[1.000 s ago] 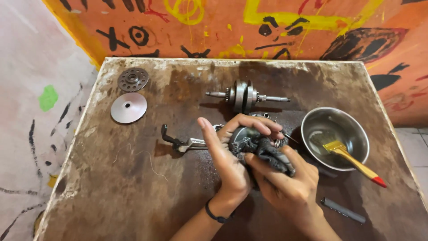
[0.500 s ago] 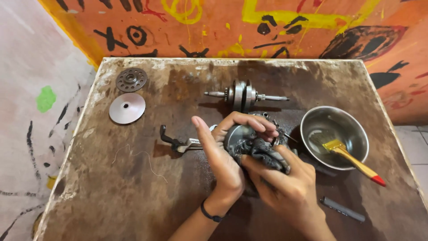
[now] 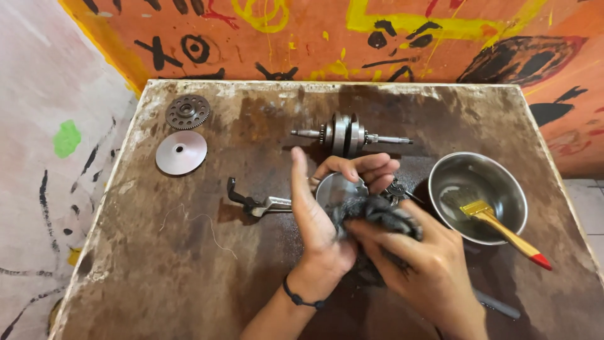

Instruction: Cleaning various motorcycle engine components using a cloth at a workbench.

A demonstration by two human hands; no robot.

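My left hand cups a round, shiny metal part over the middle of the brown worktable, fingers curled over its top edge. My right hand presses a dark grey rag against that part from the right. Most of the metal part is hidden by the rag and my fingers. A thin black band circles my left wrist.
A crankshaft lies behind my hands. A toothed gear disc and a smooth silver disc sit at the far left. A lever arm lies left of my hands. A steel bowl with a yellow-handled brush stands right. A painted wall rises behind.
My hands have turned the metal part so its shiny round face shows more, and the rag has shifted lower and to the right under my right hand.
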